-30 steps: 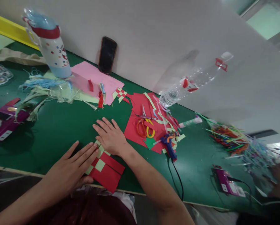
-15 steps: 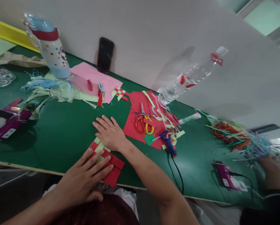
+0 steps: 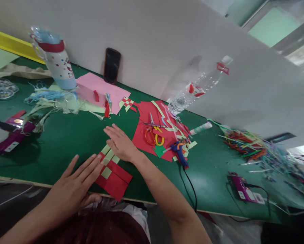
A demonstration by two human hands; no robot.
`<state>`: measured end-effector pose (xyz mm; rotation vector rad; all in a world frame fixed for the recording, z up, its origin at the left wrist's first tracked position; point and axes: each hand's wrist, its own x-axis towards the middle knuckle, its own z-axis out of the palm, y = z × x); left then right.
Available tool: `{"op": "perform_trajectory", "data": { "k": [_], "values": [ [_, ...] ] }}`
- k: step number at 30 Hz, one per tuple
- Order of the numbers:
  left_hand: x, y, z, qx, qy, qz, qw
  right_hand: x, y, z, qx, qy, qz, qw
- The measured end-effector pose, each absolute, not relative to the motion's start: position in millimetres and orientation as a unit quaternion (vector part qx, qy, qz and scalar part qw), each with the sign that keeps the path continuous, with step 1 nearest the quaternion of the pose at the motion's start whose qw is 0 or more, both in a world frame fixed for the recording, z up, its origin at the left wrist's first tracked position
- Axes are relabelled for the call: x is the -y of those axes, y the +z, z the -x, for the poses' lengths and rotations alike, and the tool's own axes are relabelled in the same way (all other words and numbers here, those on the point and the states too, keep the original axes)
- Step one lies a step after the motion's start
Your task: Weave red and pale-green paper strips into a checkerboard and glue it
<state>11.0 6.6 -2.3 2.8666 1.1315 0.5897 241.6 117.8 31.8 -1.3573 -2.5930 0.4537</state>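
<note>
A red paper piece (image 3: pixel 116 183) with pale green strips (image 3: pixel 108 157) woven into it lies near the table's front edge. My left hand (image 3: pixel 78 179) rests along its left side, fingers stretched out, fingertips touching the red edge. At the far end, over the tips of the strips, is my right hand (image 3: pixel 120 144), fingers extended and close together. It hides part of the strips; whether it presses on them I cannot tell. A pale green square (image 3: pixel 106 173) shows in the red paper beside my left fingers.
Scissors (image 3: pixel 150 135) lie on red sheets, with a blue glue gun (image 3: pixel 179 154) beside them. A clear bottle (image 3: pixel 190 93), phone (image 3: pixel 112 65) and patterned flask (image 3: pixel 60 64) stand along the wall. Tassels (image 3: pixel 55 100), a purple device (image 3: pixel 243 189) and pipe cleaners (image 3: pixel 246 144) also lie here.
My left hand has slid left, uncovering more of the red paper and a green square. My right hand's fingers have drawn together. Another person's hand at the right has gone from view.
</note>
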Motion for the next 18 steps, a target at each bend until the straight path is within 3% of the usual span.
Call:
{"op": "perform_trajectory", "data": {
  "k": [4, 11, 18],
  "values": [
    [-8, -6, 3, -0.379, 0.188, -0.906, -0.001, -89, 46, -259, 0.865, 0.134, 0.467, 0.127],
    [-9, -11, 6, -0.39, 0.188, -0.901, 0.006, -6, 35, -280, 0.915, 0.131, 0.38, 0.039],
    [-10, -13, 9, -0.369, 0.177, -0.912, -0.003, -4, 31, -285, 0.909, 0.15, 0.39, 0.011]
  ]
}}
